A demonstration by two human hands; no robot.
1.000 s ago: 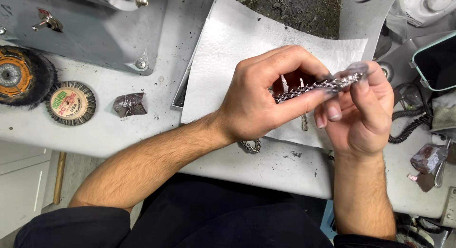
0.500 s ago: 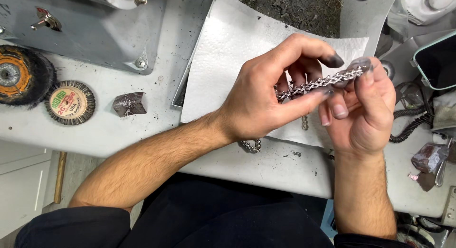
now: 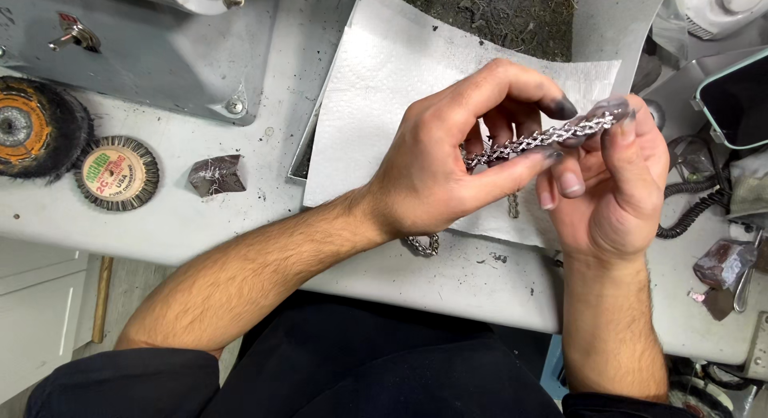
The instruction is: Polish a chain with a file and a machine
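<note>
A silver woven chain [image 3: 538, 141] is stretched between both hands above a white paper towel [image 3: 376, 90]. My left hand [image 3: 448, 158] pinches its lower stretch between thumb and blackened fingertips. My right hand [image 3: 612, 186] grips the upper end between thumb and fingers. More of the chain hangs down below my left hand, and a loop of it [image 3: 422, 244] lies on the bench by my left wrist.
Two round polishing brush wheels [image 3: 120, 172] [image 3: 28, 126] lie at the left beside a grey machine housing [image 3: 160, 50]. A dark crumpled lump [image 3: 216, 175] sits near them. At the right are a coiled black cord [image 3: 692, 202], a dark-screened device [image 3: 736, 98] and a reddish lump [image 3: 722, 264].
My left index finger has lifted and stretched out over the chain towards my right hand. The chain has tilted slightly; both hands stay in place.
</note>
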